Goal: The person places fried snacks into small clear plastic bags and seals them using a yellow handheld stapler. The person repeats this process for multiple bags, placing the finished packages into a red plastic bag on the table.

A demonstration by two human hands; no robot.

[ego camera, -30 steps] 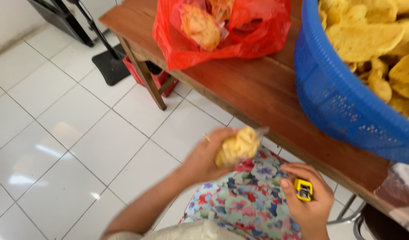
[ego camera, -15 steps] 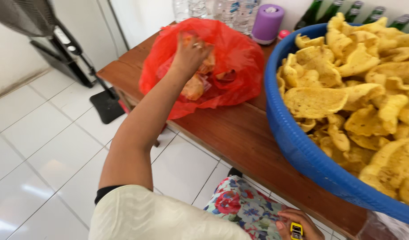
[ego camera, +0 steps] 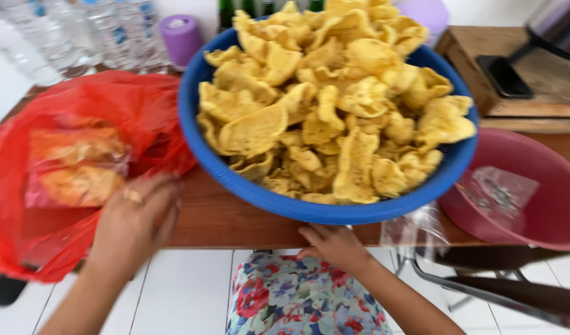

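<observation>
My left hand (ego camera: 135, 218), with a ring on one finger, lies flat on the near side of a red plastic bag (ego camera: 24, 205) at the table's front edge. Inside the bag are clear packs of yellow crackers (ego camera: 74, 162). My right hand (ego camera: 334, 245) has curled fingers touching the wooden table's (ego camera: 229, 220) front edge, just under a big blue basket (ego camera: 278, 203). The basket is heaped with loose yellow crackers (ego camera: 334, 105). What the right hand's palm holds is hidden.
A dark red basin (ego camera: 545, 205) with clear plastic bags (ego camera: 500, 191) sits at the right. Water bottles (ego camera: 80, 31) and a purple cylinder (ego camera: 182, 37) stand behind. A wooden box bearing a black phone (ego camera: 500, 75) is at the back right. Floral cloth (ego camera: 297, 301) covers my lap.
My left hand has drawn back from inside the red bag to its near side. My right hand has risen to the table edge; the small yellow thing it held is out of sight.
</observation>
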